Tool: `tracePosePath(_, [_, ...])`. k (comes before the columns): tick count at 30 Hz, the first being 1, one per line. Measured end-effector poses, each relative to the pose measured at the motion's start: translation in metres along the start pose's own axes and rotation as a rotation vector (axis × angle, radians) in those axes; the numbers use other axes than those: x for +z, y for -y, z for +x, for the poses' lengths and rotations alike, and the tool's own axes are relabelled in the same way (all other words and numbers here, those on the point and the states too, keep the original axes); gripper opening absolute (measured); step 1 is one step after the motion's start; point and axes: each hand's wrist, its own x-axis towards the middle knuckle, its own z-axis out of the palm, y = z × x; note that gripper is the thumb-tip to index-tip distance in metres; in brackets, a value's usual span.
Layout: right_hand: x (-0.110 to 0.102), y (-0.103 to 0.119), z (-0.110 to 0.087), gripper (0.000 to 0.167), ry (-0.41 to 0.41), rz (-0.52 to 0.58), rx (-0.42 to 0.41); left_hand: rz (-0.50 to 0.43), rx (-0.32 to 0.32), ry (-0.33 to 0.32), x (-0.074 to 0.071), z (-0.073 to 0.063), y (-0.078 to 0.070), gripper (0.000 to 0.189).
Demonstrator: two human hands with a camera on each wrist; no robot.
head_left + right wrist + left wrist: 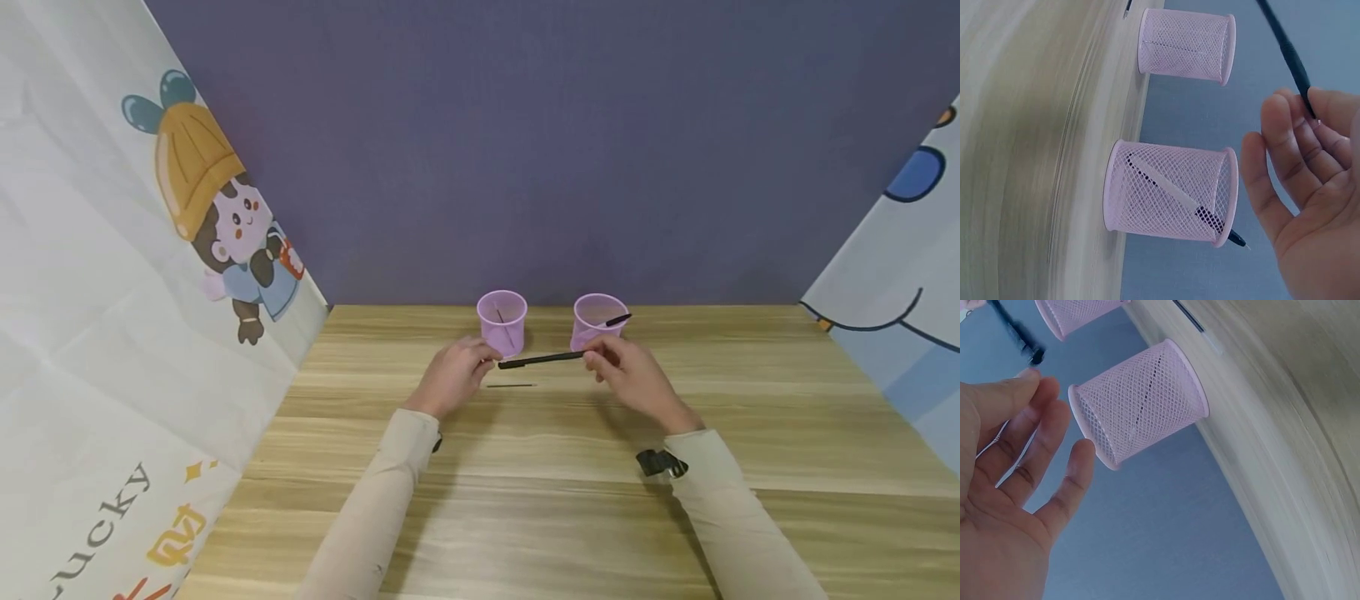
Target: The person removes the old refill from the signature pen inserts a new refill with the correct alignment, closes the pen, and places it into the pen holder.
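Note:
A black pen (547, 359) with a clip at its left end hangs level above the table. My right hand (630, 375) pinches its right end between thumb and fingers, as the right wrist view also shows. My left hand (452, 375) is at the clip end; in the left wrist view its thumb and fingertips sit just below the pen's end, with a slight gap. A thin pen refill (512, 385) lies on the table below the pen. Behind the left hand stands a pink mesh cup (502, 337) holding a thin dark stick (1147, 394).
A second pink mesh cup (588, 333), behind my right hand, holds a pale pen (1172, 190) whose black tip sticks out past the rim. The wood-grain table (525, 517) meets a dark blue panel (525, 150) at the back. Printed white sheets (90, 292) flank the sides.

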Motion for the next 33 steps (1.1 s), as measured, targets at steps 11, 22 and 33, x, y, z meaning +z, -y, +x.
tracePosePath(11, [-0.008, -0.002, -0.002, 0.019, -0.063, -0.002, 0.011, 0.049, -0.073, -0.019, -0.004, -0.003, 0.008, 0.016])
tracePosePath(22, [-0.017, 0.000, 0.002, 0.019, -0.250, 0.021, 0.020, 0.090, -0.148, -0.069, -0.008, -0.004, 0.014, 0.021])
tracePosePath(33, [-0.024, 0.004, 0.006, 0.022, -0.425, -0.008, 0.042, 0.126, -0.181, -0.068, -0.014, -0.004, 0.019, 0.028])
